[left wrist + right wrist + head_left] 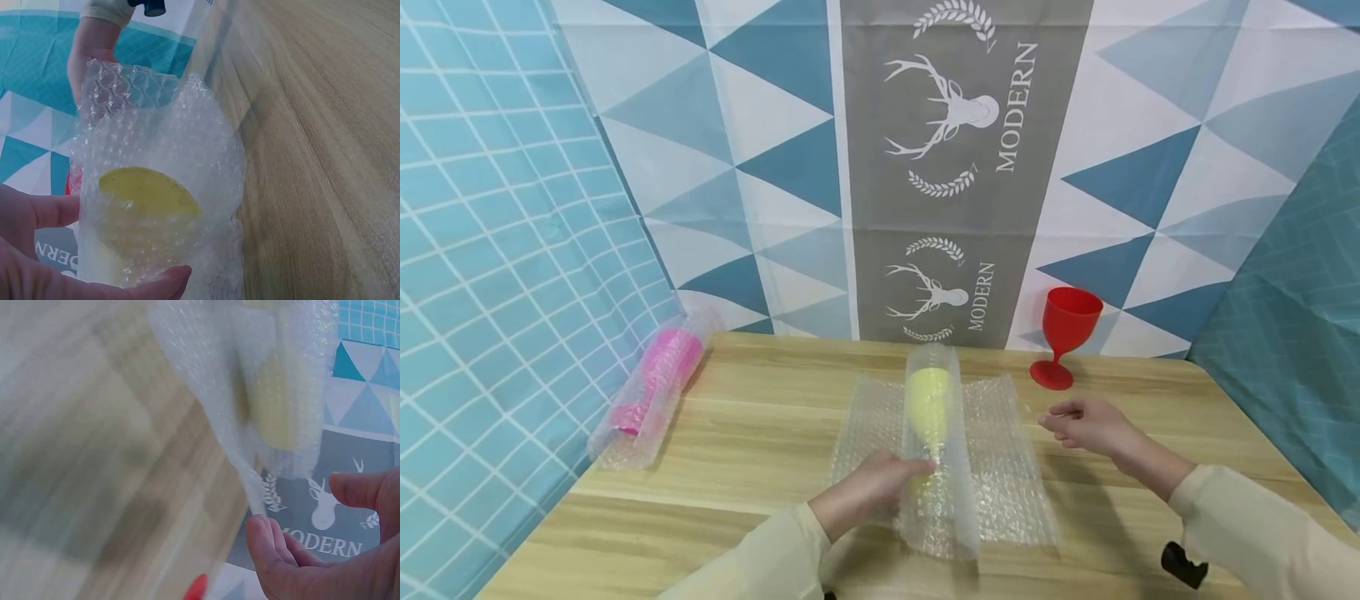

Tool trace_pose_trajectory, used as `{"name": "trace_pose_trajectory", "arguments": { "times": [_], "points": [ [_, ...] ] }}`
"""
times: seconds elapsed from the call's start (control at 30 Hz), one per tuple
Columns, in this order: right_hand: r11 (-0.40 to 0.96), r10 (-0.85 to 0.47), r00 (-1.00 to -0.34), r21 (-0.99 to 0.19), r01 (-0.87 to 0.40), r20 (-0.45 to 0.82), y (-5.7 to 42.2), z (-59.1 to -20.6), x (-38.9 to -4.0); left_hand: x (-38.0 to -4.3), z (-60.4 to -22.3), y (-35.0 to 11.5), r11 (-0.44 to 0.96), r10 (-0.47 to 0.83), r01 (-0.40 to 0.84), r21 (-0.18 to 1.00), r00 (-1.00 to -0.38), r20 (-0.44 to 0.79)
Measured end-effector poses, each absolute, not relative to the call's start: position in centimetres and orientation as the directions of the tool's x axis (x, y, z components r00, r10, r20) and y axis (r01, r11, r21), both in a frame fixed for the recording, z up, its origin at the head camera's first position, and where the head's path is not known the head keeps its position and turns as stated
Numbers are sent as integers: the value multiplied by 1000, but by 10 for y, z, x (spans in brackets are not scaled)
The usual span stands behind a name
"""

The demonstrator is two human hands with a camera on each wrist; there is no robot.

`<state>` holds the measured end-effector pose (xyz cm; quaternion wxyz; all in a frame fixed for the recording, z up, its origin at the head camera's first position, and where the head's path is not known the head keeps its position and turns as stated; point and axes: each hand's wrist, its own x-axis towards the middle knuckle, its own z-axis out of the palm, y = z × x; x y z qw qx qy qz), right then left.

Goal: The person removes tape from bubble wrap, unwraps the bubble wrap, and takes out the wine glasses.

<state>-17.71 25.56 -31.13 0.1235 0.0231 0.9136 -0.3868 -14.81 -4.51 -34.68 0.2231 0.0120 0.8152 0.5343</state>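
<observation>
Head view: my left hand (878,483) clamps the bubble wrap (1009,475) round the yellow goblet (929,402), but slackening could unroll it, my right hand (1092,427) being apart and unclosed.

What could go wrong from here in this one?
The bubble wrap is only partly rolled around the yellow goblet, so it might loosen if the left hand lets go. The red goblet stands unwrapped near the right hand and could get knocked over.
</observation>
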Motion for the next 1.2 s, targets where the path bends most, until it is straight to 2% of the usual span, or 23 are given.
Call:
{"name": "trace_pose_trajectory", "arguments": {
  "times": [0.17, 0.43, 0.7, 1.2],
  "points": [
    [736, -55, -979, -670, 93, -196, 251, -305, -182, -148, -346, -46, 417, 244, -201, 887, -915, -322],
    [762, -33, -983, -642, 91, -178, 240, -302, -186, -145, -343, -50, 408, 210, -176, 896, -937, -280],
    [782, -79, -993, -623, -10, -83, 222, -285, -198, -144, -344, -55, 411, 199, -173, 895, -941, -274],
    [782, -143, -979, -624, -20, -148, 179, -251, -237, -144, -352, -57, 430, 202, -171, 887, -939, -279]
  ]
}}
